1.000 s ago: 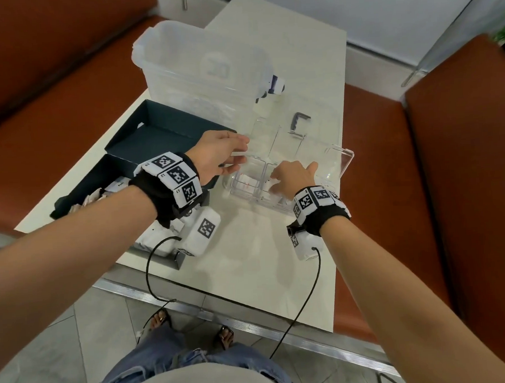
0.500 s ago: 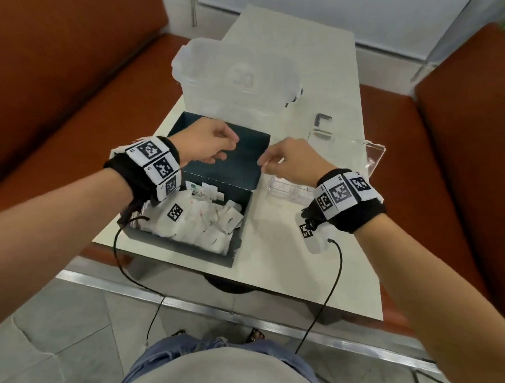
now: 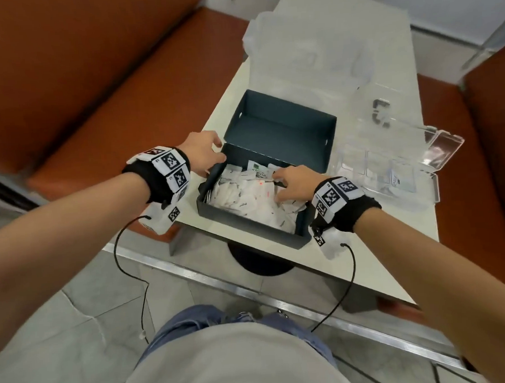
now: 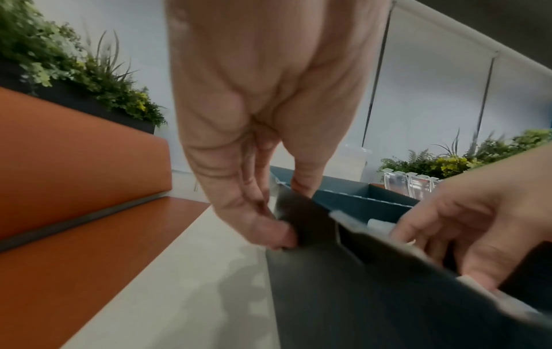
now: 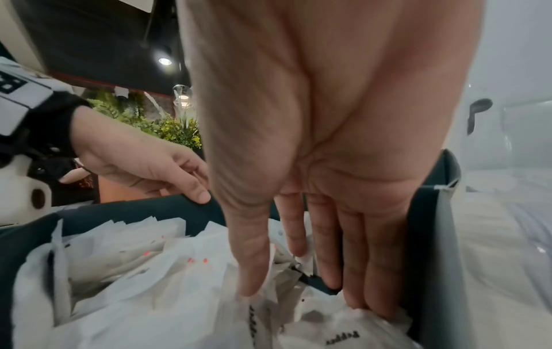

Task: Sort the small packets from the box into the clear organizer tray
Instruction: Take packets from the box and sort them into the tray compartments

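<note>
White paper packets (image 3: pixel 246 203) fill the near half of the dark teal box (image 3: pixel 249 234), which sits at the front edge of the pale surface (image 3: pixel 374 258). The right hand (image 3: pixel 293 186) is down among them, its grip spread: in the right wrist view the fingers (image 5: pixel 324 238) run straight into the heap with the thumb apart, nothing yet pinched. The left hand (image 3: pixel 204 154) steadies the box at its far left corner, thumb and fingers pinching the wall there, as the left wrist view shows (image 4: pixel 269 226).

A second ago both hands were at the clear organizer tray (image 3: pixel 434 195), the right one reaching into a compartment; half a second ago they were crossing over the box. So a drop-off seems to be finished and a fresh pick is starting, and the view has swung left to centre on the box.

Beyond the box stands its open lid (image 3: pixel 280 125). To the right, just beside the box, lies the organizer tray, with at least one labelled packet (image 3: pixel 395 181) in a right-hand compartment and pale shapes in others; most packets are still in the box, so the sorting looks early. Farther back stands a frosted plastic bin (image 3: pixel 305 56).
</note>
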The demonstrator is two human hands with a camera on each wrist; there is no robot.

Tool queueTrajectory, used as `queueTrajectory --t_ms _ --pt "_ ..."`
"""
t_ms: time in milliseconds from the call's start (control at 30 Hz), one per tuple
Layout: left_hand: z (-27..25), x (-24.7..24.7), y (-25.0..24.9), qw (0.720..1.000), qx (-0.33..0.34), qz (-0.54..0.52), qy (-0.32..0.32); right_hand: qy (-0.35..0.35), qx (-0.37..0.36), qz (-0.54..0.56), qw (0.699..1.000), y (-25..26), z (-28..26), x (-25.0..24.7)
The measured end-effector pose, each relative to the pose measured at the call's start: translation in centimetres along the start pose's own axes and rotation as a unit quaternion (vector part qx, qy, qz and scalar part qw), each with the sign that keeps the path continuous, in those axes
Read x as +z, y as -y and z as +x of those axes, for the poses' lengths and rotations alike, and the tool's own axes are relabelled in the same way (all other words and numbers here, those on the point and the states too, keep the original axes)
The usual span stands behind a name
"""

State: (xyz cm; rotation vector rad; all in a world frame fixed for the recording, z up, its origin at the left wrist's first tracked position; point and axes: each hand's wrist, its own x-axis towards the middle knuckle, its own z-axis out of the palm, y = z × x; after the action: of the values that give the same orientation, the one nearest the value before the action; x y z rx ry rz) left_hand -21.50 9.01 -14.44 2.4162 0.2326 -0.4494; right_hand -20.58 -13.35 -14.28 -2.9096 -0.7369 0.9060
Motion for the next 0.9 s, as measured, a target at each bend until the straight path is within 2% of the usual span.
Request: queueTrajectory --t_ms 200,367,467,633,900 --pt "0.4 0.4 0.2 0.997 -0.015 0.020 -0.076 -0.002 0.005 0.049 0.999 1.7 1.5 -0.1" --pt "0.9 -0.2 0.4 0.996 -0.038 -0.074 -0.029 -0.032 0.008 0.107 0.994 3.0 2.5 -0.9" --pt "0.8 -0.8 0.7 0.992 -0.054 -0.115 0.006 -0.025 -0.001 0.123 0.992 3.5 2.5 -1.2" --pt "0.9 -0.7 0.7 0.991 -0.054 -0.118 0.010 -0.007 -0.025 0.097 0.995 4.7 2.2 -0.8" --pt "0.9 -0.6 1.0 0.990 -0.055 -0.130 0.012 -0.038 -0.092 -0.043 0.994 6.7 2.2 0.2"
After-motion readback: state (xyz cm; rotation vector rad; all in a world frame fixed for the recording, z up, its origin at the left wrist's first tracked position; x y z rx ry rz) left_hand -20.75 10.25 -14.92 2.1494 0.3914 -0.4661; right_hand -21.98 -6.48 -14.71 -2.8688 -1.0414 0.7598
